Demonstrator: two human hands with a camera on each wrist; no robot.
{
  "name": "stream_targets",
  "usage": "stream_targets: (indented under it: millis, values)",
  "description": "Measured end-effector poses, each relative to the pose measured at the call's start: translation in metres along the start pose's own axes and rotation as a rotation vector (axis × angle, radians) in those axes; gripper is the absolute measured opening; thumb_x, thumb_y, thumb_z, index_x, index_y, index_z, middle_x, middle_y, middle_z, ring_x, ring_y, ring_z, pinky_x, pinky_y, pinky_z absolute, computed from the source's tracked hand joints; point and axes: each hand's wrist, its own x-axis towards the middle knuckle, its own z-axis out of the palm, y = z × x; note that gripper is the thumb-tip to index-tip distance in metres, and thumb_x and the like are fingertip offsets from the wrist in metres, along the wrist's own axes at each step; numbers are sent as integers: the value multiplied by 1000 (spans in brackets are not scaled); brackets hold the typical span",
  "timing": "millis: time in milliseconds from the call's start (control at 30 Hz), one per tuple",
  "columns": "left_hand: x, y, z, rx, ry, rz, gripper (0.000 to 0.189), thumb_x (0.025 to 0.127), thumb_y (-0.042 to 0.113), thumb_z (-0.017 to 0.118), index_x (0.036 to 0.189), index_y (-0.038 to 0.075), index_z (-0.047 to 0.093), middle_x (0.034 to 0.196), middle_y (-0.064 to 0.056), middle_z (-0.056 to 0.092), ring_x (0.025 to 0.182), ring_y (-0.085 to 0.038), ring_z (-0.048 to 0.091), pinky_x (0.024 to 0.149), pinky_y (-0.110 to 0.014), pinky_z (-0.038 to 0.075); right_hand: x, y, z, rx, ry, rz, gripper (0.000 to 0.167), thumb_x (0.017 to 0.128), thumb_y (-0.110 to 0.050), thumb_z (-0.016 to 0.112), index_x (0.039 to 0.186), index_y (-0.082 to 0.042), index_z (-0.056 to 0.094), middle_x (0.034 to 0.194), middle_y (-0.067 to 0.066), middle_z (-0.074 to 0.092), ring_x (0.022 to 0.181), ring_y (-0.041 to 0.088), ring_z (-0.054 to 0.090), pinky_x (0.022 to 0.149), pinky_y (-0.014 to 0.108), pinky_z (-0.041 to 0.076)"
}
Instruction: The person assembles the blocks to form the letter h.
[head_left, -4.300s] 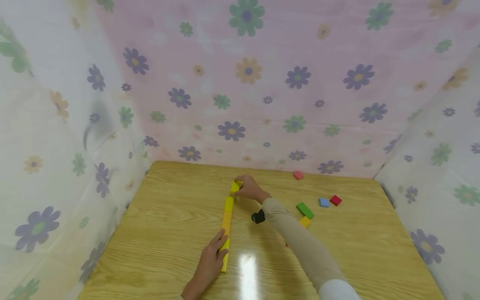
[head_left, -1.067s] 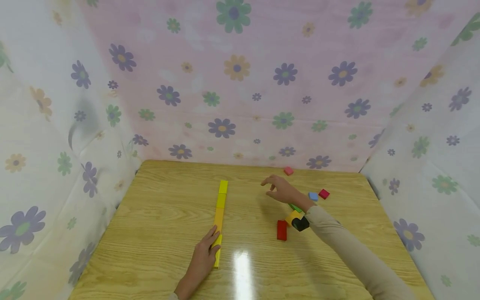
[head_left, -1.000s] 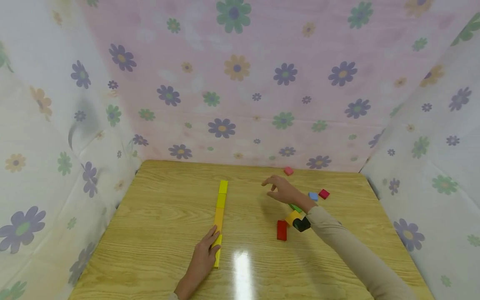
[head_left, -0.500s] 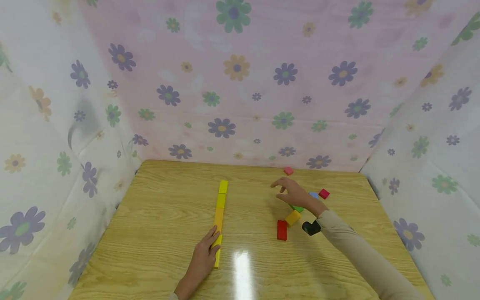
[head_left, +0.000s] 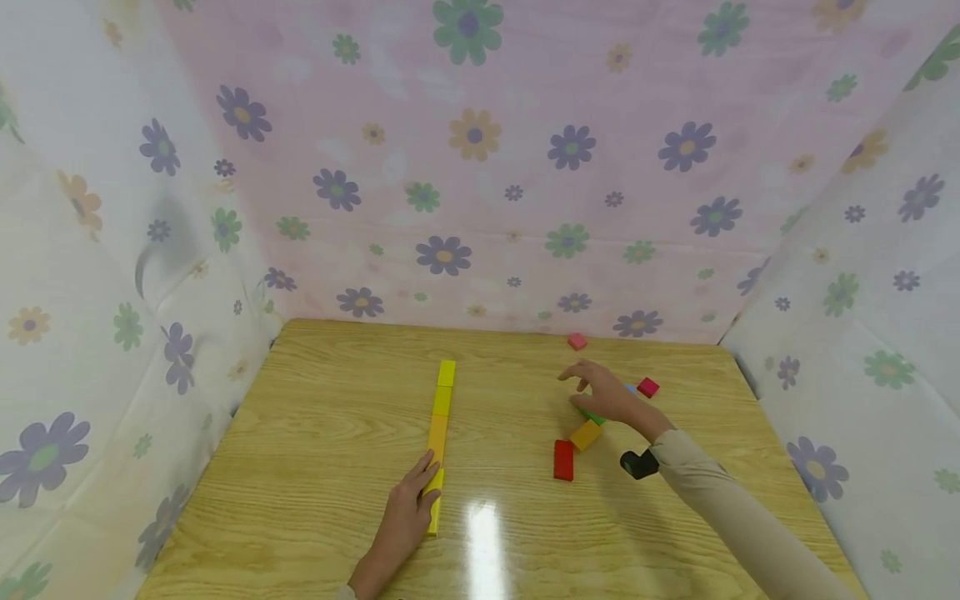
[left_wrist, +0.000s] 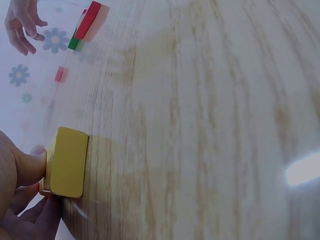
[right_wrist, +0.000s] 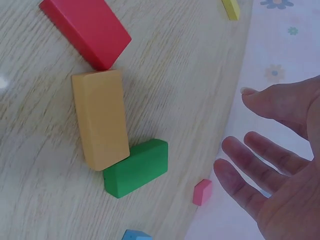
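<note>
My left hand (head_left: 401,517) grips the nearest yellow block (head_left: 434,515) of a straight row. In the left wrist view, thumb and fingers lie on either side of that block (left_wrist: 70,162). Farther along the row come an orange-yellow block (head_left: 437,437) and two yellow blocks (head_left: 442,401), end to end. My right hand (head_left: 611,397) hovers with relaxed, parted fingers and holds nothing. It overlaps the green block (head_left: 591,413) in the head view; the right wrist view shows the fingers apart from every block. An orange-yellow block (right_wrist: 101,120) touches the green one and a red block (right_wrist: 90,30).
A blue block (head_left: 631,388), partly hidden by the right hand, and a crimson block (head_left: 648,387) lie at the right. A pink block (head_left: 577,342) sits by the back edge. A black camera (head_left: 638,464) hangs at the right wrist. Flowered cloth walls (head_left: 517,225) enclose the wooden table (head_left: 330,450).
The right hand, earlier holding a yellow block at the row's far end, has let it go there and moved right over the loose blocks. The left hand keeps its grip.
</note>
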Motion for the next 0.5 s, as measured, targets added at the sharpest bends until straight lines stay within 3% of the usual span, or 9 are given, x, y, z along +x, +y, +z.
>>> stream_targets:
  millis: [200, 500]
  values:
    - [0, 1, 0, 6, 12, 18, 42, 86, -7, 62, 127, -14, 51, 141, -26, 40, 121, -44, 46, 91, -41, 48, -10, 5, 0, 17, 5, 16, 31, 89, -5, 64, 119, 1, 58, 117, 21, 52, 89, 40, 55, 76, 55, 51]
    - [1, 2, -1, -3, -12, -3, 42, 88, -6, 60, 128, -14, 49, 143, -25, 38, 124, -43, 44, 94, -42, 46, -21, 15, 1, 11, -6, 74, 38, 85, 1, 63, 122, -1, 57, 121, 23, 49, 94, 41, 54, 77, 55, 51]
